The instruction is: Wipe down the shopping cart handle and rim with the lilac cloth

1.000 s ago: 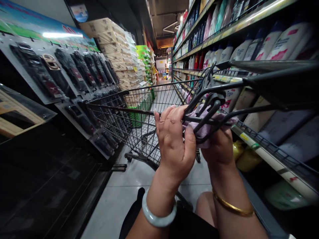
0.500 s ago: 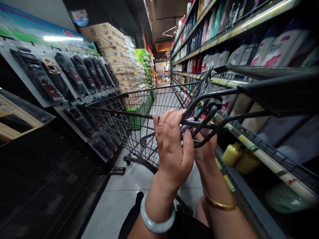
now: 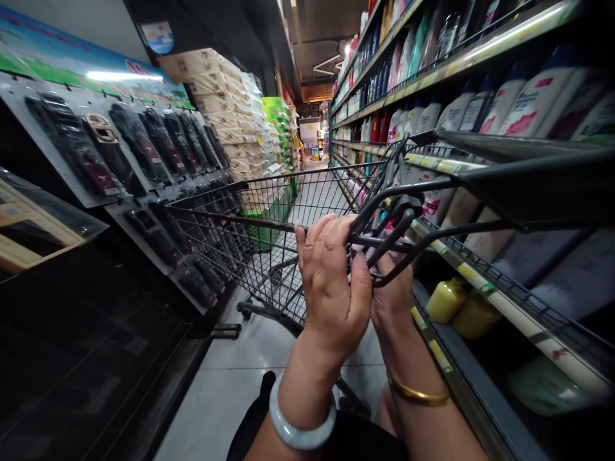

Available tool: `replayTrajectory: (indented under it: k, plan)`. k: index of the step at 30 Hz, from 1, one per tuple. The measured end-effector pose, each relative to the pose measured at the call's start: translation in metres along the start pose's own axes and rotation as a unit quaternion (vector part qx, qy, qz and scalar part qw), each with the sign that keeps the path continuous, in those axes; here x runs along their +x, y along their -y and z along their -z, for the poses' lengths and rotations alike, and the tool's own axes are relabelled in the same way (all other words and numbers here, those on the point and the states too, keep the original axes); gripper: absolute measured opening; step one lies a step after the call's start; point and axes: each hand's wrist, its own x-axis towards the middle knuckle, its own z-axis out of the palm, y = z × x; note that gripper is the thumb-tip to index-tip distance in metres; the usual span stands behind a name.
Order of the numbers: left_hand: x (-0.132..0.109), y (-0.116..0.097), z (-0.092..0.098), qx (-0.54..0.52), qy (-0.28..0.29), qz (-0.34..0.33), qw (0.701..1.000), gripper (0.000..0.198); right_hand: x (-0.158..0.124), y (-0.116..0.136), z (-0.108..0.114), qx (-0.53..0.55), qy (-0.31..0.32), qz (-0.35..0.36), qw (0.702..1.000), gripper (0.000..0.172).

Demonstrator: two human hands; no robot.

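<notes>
A dark wire shopping cart (image 3: pixel 230 221) stands in front of me, angled across the aisle. My left hand (image 3: pixel 331 275), with a pale bangle at the wrist, is wrapped over the cart's black rim. Just right of it, my right hand (image 3: pixel 391 291), with a gold bangle, reaches up behind the black bars near the cart's corner. Its fingers are largely hidden by the bars and the left thumb. Something purple shows between the bars there, too covered to make out.
Packaged belts (image 3: pixel 144 141) hang on the left. Stacked paper packs (image 3: pixel 216 102) and green packages stand beyond them. Shelves of bottles (image 3: pixel 533 102) line the right, with yellow bottles (image 3: pixel 446 299) low down. A pale tiled floor (image 3: pixel 225 390) runs below.
My right hand and forearm have shifted slightly left, nearer my left hand. The view has moved a little. My left hand keeps its place on the rim.
</notes>
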Motion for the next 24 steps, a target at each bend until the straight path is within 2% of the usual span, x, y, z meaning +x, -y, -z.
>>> replayTrajectory:
  k: [1,3,6,9,12,14,20,22,24]
  plan:
    - [0.0,0.0,0.0,0.001,0.0,-0.001,1.0,0.045,-0.001,0.004,-0.001,0.023,-0.001,-0.006,1.0,0.012]
    - [0.0,-0.001,0.0,0.001,-0.003,-0.005,1.0,0.045,-0.005,0.018,-0.003,0.087,-0.019,0.026,0.996,0.016]
    - [0.0,-0.001,-0.001,-0.007,-0.008,-0.011,1.0,0.044,-0.009,0.034,-0.005,0.1,-0.002,0.083,0.991,0.022]
    - [0.0,-0.001,-0.001,-0.011,-0.006,-0.011,1.0,0.045,-0.006,0.023,-0.003,0.046,0.034,0.058,0.997,0.024]
    - [0.0,0.0,0.0,-0.011,-0.004,-0.013,1.0,0.046,-0.002,0.005,0.0,-0.019,0.017,-0.003,1.0,0.028]
    - [0.0,0.0,0.001,-0.007,-0.003,-0.014,1.0,0.047,-0.003,0.002,0.001,-0.022,0.011,-0.024,0.999,0.025]
    - [-0.001,0.0,0.0,0.001,-0.009,-0.017,1.0,0.046,-0.007,0.019,-0.003,0.043,0.009,0.103,0.994,0.027]
    - [-0.001,0.0,0.0,0.007,-0.007,-0.015,1.0,0.046,-0.006,0.014,-0.004,0.019,0.002,0.082,0.996,0.029]
    - [0.0,-0.001,0.0,0.009,-0.001,-0.01,1.0,0.045,-0.005,0.008,-0.004,-0.01,0.002,0.027,1.0,0.026]
